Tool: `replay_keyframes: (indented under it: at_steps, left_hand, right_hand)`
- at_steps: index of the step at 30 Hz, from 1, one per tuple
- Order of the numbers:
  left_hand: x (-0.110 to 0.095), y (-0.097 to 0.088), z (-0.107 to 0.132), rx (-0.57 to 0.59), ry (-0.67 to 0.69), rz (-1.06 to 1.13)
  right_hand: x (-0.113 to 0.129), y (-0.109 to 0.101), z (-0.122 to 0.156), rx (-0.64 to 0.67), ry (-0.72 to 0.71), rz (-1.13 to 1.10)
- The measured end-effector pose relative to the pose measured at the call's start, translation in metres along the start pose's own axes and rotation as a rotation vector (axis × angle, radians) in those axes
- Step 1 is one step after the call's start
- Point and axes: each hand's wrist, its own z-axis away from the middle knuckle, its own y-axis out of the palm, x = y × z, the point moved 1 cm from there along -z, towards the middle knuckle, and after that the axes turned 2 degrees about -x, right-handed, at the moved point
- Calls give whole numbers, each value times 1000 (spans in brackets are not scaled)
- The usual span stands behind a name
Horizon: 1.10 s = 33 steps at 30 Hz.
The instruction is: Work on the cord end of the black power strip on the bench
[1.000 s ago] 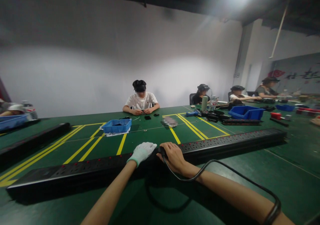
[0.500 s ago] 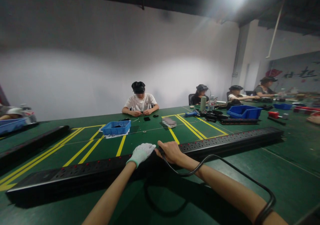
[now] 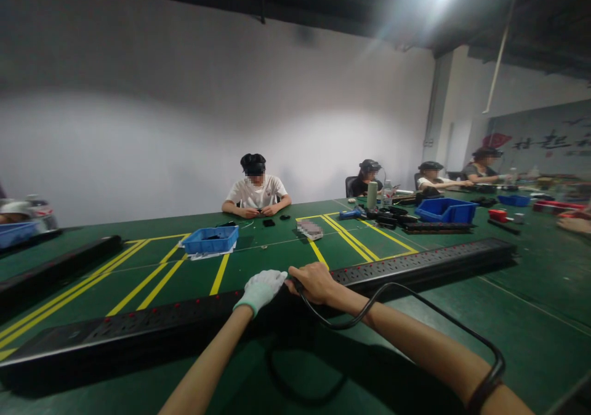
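A long black power strip (image 3: 184, 312) with red switches and rows of sockets lies across the table before me. My left hand (image 3: 262, 287), in a white glove, is closed over its middle, fingertips against my right hand; what those fingers grip is hidden. My bare right hand (image 3: 314, 282) is wrapped around the end of a black power cable (image 3: 392, 286) at the strip's middle. The end piece inside the fist is mostly covered. From there the cable loops over my right forearm and bends around it near the bottom edge.
The green table (image 3: 530, 322) has yellow tape lines. Beyond the strip stand a light blue tray (image 3: 211, 240) and a darker blue bin (image 3: 446, 210). Another black strip (image 3: 69, 261) lies at left. A person (image 3: 255, 190) sits opposite; several others sit at right.
The camera view has shifted a little, so the strip's left end sits farther left and lower. Both hands keep nearly the same place and hold.
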Motion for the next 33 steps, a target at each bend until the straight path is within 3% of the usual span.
replay_keyframes:
  at_steps: [17,27,30,33]
  left_hand:
    - [-12,-11,0,14,3,58]
    - [-73,-21,-26,-17,14,164]
    - [-80,-25,-28,-23,53,166]
    - [-79,-27,-24,-32,116,146]
  right_hand:
    - [-9,3,1,-60,-90,62]
    - [-59,-3,43,-117,-63,49]
    - [-56,2,52,-170,8,35]
    - [-42,11,59,-311,151,14]
